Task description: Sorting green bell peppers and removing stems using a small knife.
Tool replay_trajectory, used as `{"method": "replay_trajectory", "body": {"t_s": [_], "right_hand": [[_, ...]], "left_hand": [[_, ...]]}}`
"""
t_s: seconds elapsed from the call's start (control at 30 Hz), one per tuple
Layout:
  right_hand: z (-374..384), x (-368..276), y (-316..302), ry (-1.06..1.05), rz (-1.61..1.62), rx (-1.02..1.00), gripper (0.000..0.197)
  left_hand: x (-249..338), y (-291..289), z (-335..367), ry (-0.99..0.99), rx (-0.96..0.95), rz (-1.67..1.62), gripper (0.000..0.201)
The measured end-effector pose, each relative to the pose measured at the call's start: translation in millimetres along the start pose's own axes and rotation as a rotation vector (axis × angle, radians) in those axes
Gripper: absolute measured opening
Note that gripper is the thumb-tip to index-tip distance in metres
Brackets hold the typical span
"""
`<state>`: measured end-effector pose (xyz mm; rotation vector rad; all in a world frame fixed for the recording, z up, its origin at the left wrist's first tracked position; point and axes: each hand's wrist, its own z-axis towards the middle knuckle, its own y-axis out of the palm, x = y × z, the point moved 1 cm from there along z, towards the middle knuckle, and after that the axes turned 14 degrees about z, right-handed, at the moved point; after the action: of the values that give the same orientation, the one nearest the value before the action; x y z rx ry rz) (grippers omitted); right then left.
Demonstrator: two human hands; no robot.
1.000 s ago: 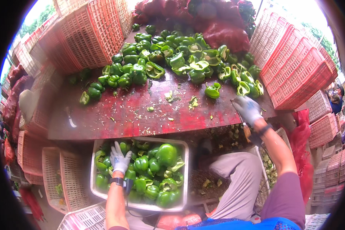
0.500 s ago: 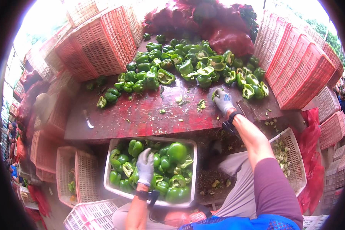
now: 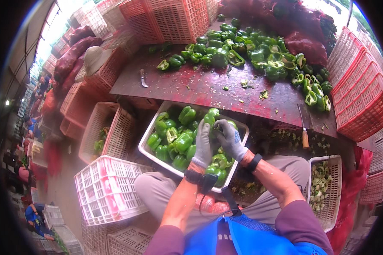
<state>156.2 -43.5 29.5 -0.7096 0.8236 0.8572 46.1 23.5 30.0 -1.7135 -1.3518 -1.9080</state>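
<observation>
Pepper (image 3: 212, 113) is being pinched between the left hand (image 3: 203, 146) and the right hand (image 3: 231, 139), both wearing pale gloves, their fingers bending in around it and partly hiding one another. It is hanging over the far side of the white tub (image 3: 145, 146), in front of the seated person. More peppers (image 3: 183, 142), whole and opened, are filling the tub. Beyond, the surface (image 3: 191, 91) is carrying a wide heap (image 3: 257, 55) of peppers, with seeds and scraps lying nearer. At right, a long knife (image 3: 305, 138) is resting there, its wooden handle jutting past the near edge; a curved knife (image 3: 142, 75) is lying at left. A basket (image 3: 329, 219) is holding trimmings (image 3: 320, 187) near right, a white crate (image 3: 108, 191) is standing near left, and red crates (image 3: 361, 95) are rising far right.
</observation>
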Motion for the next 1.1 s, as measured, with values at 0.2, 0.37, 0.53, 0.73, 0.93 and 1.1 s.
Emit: {"method": "replay_trajectory", "body": {"t_s": [0.2,0.37,0.53,0.73,0.93,1.1], "right_hand": [[-1.5,-42.1,25.3,0.232,0.137,0.028,0.025],[-9.0,-46.0,37.1,0.502,0.618,0.182,0.019],[-15.6,-51.1,41.3,0.651,0.928,0.355,0.019],[-16.1,-75.3,-44.8,0.389,0.485,0.296,0.017],[-112.8,-59.1,-241.5,0.220,-0.703,0.485,0.026],[-272.5,-11.6,-382.6,0.624,-1.383,0.488,0.035]], "left_hand": [[14.2,-25.4,-12.0,0.282,0.066,0.512,0.052],[14.7,-30.8,-15.3,0.325,0.038,0.586,0.046],[9.9,-34.4,-27.2,0.304,0.002,0.502,0.045],[2.4,-88.3,-27.5,0.037,-0.061,-0.193,0.046],[19.2,-128.9,20.6,0.525,0.483,1.327,0.049],[-46.1,-178.3,67.2,0.142,0.386,2.043,0.063]]}}
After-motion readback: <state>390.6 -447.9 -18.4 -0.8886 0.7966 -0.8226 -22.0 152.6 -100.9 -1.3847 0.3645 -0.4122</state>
